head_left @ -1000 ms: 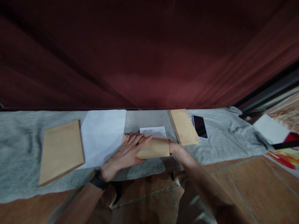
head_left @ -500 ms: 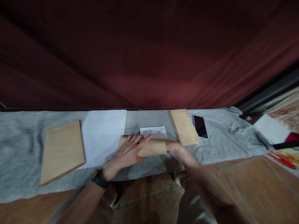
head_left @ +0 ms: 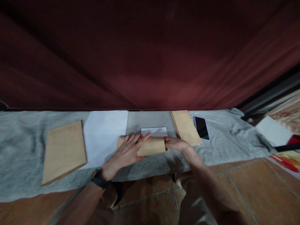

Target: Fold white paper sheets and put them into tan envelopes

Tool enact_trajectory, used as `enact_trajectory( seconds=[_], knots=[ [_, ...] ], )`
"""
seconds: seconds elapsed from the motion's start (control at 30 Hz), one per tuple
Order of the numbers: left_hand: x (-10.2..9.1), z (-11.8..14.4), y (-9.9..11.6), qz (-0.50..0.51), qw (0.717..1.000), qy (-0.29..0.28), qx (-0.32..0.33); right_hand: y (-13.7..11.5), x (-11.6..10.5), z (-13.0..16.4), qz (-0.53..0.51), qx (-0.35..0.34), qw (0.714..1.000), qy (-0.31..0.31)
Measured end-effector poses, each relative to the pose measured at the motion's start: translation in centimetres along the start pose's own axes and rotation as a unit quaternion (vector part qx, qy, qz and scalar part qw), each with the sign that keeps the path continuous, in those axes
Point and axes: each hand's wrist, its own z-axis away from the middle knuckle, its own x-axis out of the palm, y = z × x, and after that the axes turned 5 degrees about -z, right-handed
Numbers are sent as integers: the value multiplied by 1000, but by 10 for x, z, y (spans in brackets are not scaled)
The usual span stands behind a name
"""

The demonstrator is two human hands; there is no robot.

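A small brown envelope (head_left: 152, 146) lies on the grey cloth (head_left: 222, 143) in front of me. My left hand (head_left: 127, 152) rests flat on its left part, fingers spread and pointing right. My right hand (head_left: 175, 143) is at the envelope's right end, and part of its fingers is hidden by the envelope. A folded white paper (head_left: 154, 131) shows just beyond the envelope's far edge. A black band sits on my left wrist (head_left: 99, 180).
A stack of large brown envelopes (head_left: 63, 150) lies at left beside white sheets (head_left: 103, 134). A narrower stack of brown envelopes (head_left: 186, 126) and a dark phone (head_left: 201, 127) lie at right. A dark red curtain (head_left: 150, 53) hangs behind. Tiled floor (head_left: 246, 184) lies below.
The small envelope has slid left under my left hand. My right hand has come out from under it and now shows at its right end. Less white paper shows.
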Motion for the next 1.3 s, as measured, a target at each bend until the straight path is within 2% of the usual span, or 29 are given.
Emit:
enact_trajectory(
  seconds=[0.1,0.23,0.33,0.43,0.53,0.6,0.7,0.87,1.03,1.3],
  knots=[
    [-1,1,-4,-12,1000,8,-7,-7,-3,1,-13,26,996,-80],
    [0,2,-9,-17,1000,12,-20,-11,-4,2,-54,27,995,-78],
    [3,3,-14,-15,999,14,-32,-6,-8,-1,-85,5,996,-32],
    [4,5,-20,-12,999,20,-46,2,-18,-9,-77,-42,993,77],
    [3,7,-26,-13,998,21,-66,13,-28,-18,7,-71,980,187],
    [3,8,-31,-16,997,20,-77,19,-30,-22,98,-83,965,230],
    [5,10,-38,-21,996,19,-85,21,-25,-21,233,-87,940,235],
    [9,12,-45,-36,994,31,-95,14,-8,-16,401,-16,881,252],
    [11,12,-43,-41,995,33,-80,8,0,-14,443,21,856,264],
    [10,9,-38,-53,994,40,-83,0,4,-19,418,64,869,258]
  ],
)
